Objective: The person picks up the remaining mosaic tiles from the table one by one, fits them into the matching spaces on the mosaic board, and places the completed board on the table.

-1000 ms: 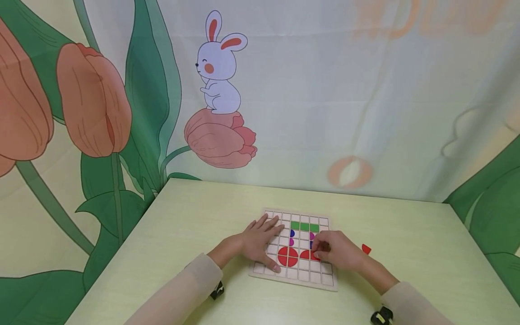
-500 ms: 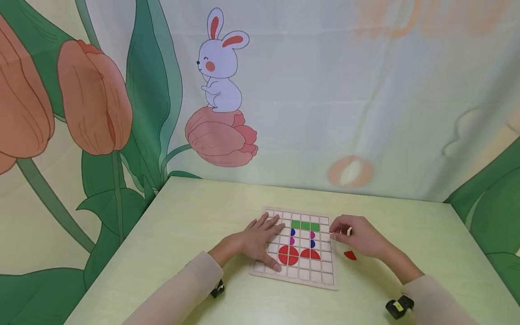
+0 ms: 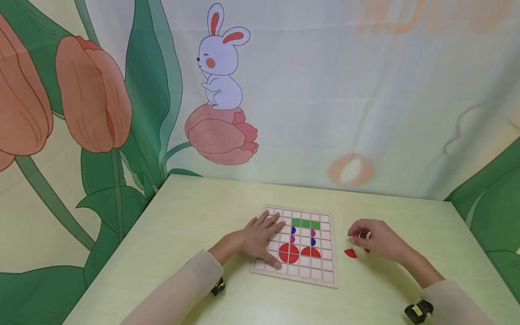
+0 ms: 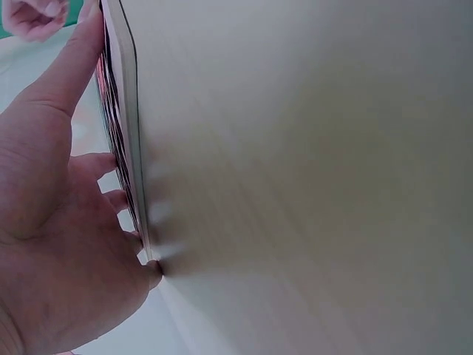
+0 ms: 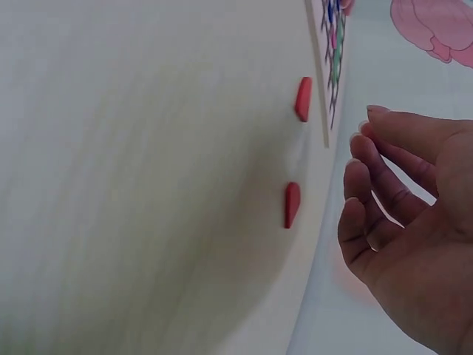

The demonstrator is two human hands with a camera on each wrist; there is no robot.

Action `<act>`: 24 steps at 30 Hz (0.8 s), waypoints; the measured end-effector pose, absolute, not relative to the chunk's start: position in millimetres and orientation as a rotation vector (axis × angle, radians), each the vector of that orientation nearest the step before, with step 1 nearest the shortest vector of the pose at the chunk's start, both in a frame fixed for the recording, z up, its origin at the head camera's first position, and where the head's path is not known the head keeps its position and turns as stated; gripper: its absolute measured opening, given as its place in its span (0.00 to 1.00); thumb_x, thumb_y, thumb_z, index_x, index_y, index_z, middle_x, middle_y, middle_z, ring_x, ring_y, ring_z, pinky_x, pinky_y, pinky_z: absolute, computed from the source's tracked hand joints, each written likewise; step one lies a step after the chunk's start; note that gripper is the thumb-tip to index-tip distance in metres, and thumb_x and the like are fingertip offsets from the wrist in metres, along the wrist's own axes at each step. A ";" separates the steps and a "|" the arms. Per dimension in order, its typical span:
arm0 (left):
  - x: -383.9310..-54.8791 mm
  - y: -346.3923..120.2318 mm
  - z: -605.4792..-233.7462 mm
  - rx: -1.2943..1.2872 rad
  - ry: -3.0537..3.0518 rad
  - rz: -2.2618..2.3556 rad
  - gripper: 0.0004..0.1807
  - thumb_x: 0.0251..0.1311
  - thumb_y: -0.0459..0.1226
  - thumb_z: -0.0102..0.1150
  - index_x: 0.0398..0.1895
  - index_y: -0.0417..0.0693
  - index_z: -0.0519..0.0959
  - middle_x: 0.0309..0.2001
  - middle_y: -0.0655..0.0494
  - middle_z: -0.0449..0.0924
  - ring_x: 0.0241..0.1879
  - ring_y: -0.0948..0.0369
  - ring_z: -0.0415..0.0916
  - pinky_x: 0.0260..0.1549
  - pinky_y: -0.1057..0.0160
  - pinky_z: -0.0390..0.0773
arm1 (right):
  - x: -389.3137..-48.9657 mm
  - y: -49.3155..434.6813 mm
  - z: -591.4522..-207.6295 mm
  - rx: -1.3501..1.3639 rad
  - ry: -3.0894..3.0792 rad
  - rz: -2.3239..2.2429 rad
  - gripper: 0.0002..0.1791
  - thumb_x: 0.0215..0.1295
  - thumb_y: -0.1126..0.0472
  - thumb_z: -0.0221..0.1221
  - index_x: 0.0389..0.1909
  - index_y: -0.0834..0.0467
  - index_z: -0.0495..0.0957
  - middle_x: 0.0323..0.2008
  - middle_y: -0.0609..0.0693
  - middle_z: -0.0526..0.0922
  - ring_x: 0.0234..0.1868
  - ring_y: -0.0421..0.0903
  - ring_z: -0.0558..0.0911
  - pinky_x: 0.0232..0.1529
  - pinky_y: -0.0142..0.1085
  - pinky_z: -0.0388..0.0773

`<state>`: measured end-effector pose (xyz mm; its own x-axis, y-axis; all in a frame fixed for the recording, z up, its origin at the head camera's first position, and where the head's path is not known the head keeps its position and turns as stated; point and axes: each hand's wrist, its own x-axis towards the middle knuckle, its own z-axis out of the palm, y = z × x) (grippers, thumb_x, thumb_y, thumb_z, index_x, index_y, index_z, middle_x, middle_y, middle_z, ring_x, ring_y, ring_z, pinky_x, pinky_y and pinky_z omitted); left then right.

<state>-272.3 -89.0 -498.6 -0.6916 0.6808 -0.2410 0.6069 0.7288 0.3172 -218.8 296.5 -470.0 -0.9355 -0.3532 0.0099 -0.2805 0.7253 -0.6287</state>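
My left hand [image 3: 260, 239] lies with fingers spread on the left side of a wooden grid board [image 3: 304, 273]; in the left wrist view its fingertips rest along the board's edge. Set in the squares are a green strip [image 3: 306, 223], small blue and magenta half-circles [image 3: 313, 233], a full red circle [image 3: 289, 253] and a red half-circle [image 3: 310, 253]. To the board's right, my right hand [image 3: 378, 238] hovers over the table, fingers loosely bent and nothing between them. Close by on the table are two red quarter-circle pieces [image 5: 304, 99], the farther one [image 5: 293, 205] partly hidden by this hand in the head view.
The pale table [image 3: 195, 207] ends at a hanging cloth [image 3: 292, 113] printed with tulips and a rabbit. Black cameras [image 3: 418, 311] are strapped at both wrists.
From the red half-circle on the board, my right hand has moved off to the right, out over the loose red pieces. My left hand has stayed on the board.
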 end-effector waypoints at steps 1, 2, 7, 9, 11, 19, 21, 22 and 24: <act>-272.3 -88.9 -498.3 1.001 2.589 0.306 0.70 0.49 0.74 0.70 0.88 0.58 0.46 0.88 0.53 0.31 0.85 0.46 0.25 0.81 0.38 0.37 | -217.5 298.2 -471.9 -0.526 2.805 -0.993 0.06 0.68 0.64 0.71 0.43 0.56 0.85 0.33 0.44 0.81 0.36 0.45 0.78 0.30 0.33 0.79; -272.4 -88.7 -498.3 1.003 2.589 0.304 0.70 0.49 0.74 0.70 0.88 0.58 0.46 0.88 0.52 0.31 0.85 0.46 0.25 0.81 0.38 0.37 | -216.2 299.9 -474.0 -0.547 2.798 -0.987 0.06 0.68 0.65 0.71 0.42 0.56 0.85 0.34 0.44 0.82 0.36 0.44 0.78 0.32 0.32 0.79; -272.6 -89.4 -498.6 1.004 2.591 0.286 0.70 0.49 0.75 0.69 0.89 0.59 0.45 0.88 0.53 0.31 0.85 0.46 0.24 0.81 0.38 0.37 | -209.8 305.0 -483.3 -0.615 2.777 -0.979 0.08 0.65 0.66 0.73 0.43 0.58 0.86 0.35 0.44 0.82 0.36 0.42 0.78 0.35 0.31 0.79; -272.7 -89.6 -499.6 1.003 2.592 0.283 0.70 0.49 0.75 0.69 0.89 0.59 0.45 0.88 0.53 0.31 0.85 0.46 0.24 0.81 0.38 0.37 | -207.9 305.5 -486.9 -0.612 2.774 -0.974 0.09 0.65 0.65 0.73 0.44 0.58 0.86 0.34 0.43 0.81 0.36 0.42 0.77 0.35 0.31 0.79; -273.1 -89.4 -500.2 1.001 2.596 0.278 0.70 0.49 0.75 0.69 0.89 0.60 0.45 0.88 0.53 0.31 0.85 0.47 0.24 0.81 0.39 0.37 | -206.4 305.2 -490.0 -0.592 2.783 -0.957 0.09 0.65 0.64 0.74 0.44 0.56 0.86 0.34 0.43 0.80 0.36 0.41 0.77 0.35 0.31 0.78; -272.3 -88.7 -499.1 0.995 2.598 0.289 0.70 0.49 0.74 0.69 0.88 0.59 0.46 0.88 0.53 0.32 0.85 0.46 0.26 0.81 0.39 0.37 | -201.4 298.8 -493.1 -0.579 2.832 -0.916 0.09 0.64 0.67 0.73 0.39 0.53 0.85 0.33 0.42 0.78 0.35 0.41 0.76 0.35 0.32 0.77; -272.2 -88.8 -498.6 0.996 2.595 0.295 0.70 0.49 0.74 0.70 0.88 0.58 0.46 0.88 0.53 0.32 0.85 0.46 0.25 0.81 0.39 0.37 | -201.6 297.7 -493.4 -0.574 2.838 -0.901 0.09 0.64 0.68 0.73 0.38 0.52 0.84 0.32 0.42 0.78 0.35 0.41 0.76 0.35 0.31 0.77; -272.0 -89.0 -498.4 0.997 2.594 0.298 0.70 0.49 0.74 0.70 0.88 0.58 0.46 0.88 0.53 0.32 0.85 0.46 0.25 0.81 0.39 0.37 | -201.9 297.3 -493.7 -0.574 2.840 -0.898 0.09 0.64 0.69 0.72 0.37 0.52 0.84 0.32 0.42 0.78 0.35 0.41 0.75 0.35 0.31 0.77; -272.1 -89.5 -498.2 1.000 2.593 0.298 0.70 0.50 0.74 0.70 0.88 0.58 0.46 0.88 0.52 0.32 0.85 0.46 0.25 0.81 0.38 0.37 | -202.7 296.8 -494.5 -0.577 2.850 -0.889 0.10 0.64 0.68 0.72 0.36 0.51 0.83 0.32 0.42 0.77 0.34 0.40 0.75 0.34 0.31 0.76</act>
